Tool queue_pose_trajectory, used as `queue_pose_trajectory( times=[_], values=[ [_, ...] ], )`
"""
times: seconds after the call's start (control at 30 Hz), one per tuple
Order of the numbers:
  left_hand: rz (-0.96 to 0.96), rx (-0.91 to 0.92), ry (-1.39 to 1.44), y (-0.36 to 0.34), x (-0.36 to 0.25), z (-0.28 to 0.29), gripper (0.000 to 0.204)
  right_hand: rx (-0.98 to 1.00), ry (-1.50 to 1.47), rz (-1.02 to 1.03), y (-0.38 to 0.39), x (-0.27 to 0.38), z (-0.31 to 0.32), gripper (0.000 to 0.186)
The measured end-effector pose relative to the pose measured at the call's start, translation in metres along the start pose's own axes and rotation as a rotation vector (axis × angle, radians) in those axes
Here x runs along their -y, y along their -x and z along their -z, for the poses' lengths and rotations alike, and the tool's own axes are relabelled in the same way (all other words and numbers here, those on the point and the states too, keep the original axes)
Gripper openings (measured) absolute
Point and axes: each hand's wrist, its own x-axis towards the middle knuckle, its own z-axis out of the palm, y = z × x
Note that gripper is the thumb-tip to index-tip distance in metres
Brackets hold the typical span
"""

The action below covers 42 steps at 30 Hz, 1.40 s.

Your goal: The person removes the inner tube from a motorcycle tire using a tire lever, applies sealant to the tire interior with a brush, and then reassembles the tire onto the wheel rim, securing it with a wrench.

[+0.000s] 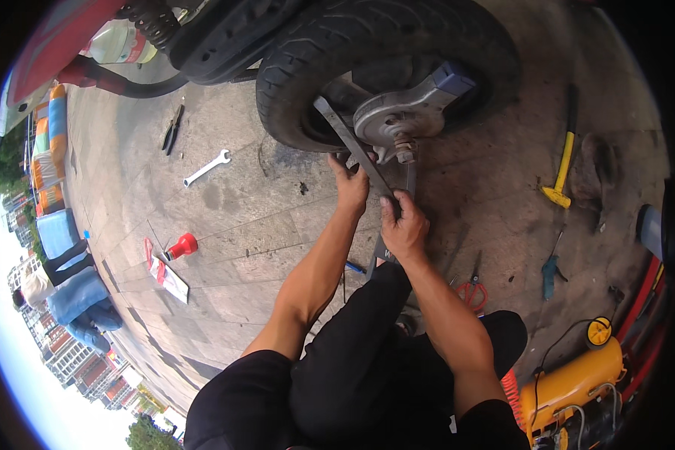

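A wheel with a black tyre (292, 112) stands in front of me, with a metal hub cover (397, 116) and an axle nut (406, 154). A long flat metal tyre lever (346, 137) slants across the wheel's near side, its far end at the tyre's inner edge. My right hand (405, 229) is closed on the lever's near end, thumb on top. My left hand (351, 186) is at the tyre's lower edge, fingers curled about the lever from beneath and partly hidden by it. A second grey bar (411, 176) runs down behind my right hand.
On the paving left lie pliers (173, 130), a wrench (207, 168) and a red funnel-shaped item (182, 246). Rightward are a yellow hammer (562, 172), a teal-handled tool (550, 277), red-handled scissors (472, 291) and a yellow air compressor (574, 382).
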Motion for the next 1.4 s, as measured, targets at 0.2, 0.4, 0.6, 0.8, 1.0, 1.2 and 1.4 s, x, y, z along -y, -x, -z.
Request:
queue_pose_trajectory(
  times=[0.2,0.4,0.6,0.8,1.0,1.2,1.4],
  values=[
    [-0.223,-0.072,0.072,0.011,-0.082,0.055,0.065,-0.017,-0.219,-0.02,-0.021,-0.001,-0.028,0.019],
    [-0.788,0.231,-0.194,-0.029,-0.19,0.069,0.08,-0.086,-0.254,0.024,-0.039,-0.005,-0.047,0.021],
    [-0.581,0.448,-0.301,-0.061,-0.227,0.058,0.107,-0.136,-0.376,0.045,-0.049,-0.003,-0.068,0.025],
    [-0.458,0.605,-0.205,-0.076,-0.23,0.068,0.103,-0.159,-0.458,-0.004,-0.048,-0.002,-0.079,0.033],
    [-0.476,0.532,-0.175,-0.073,-0.219,0.073,0.114,-0.154,-0.597,-0.046,-0.041,0.008,-0.105,0.034],
    [-0.477,0.451,-0.192,-0.063,-0.214,0.07,0.126,-0.234,-0.473,0.166,-0.055,-0.003,-0.108,0.033],
    [-0.416,0.505,-0.228,-0.052,-0.23,0.063,0.127,-0.056,-0.168,0.292,-0.076,-0.009,-0.088,0.018]
  ],
)
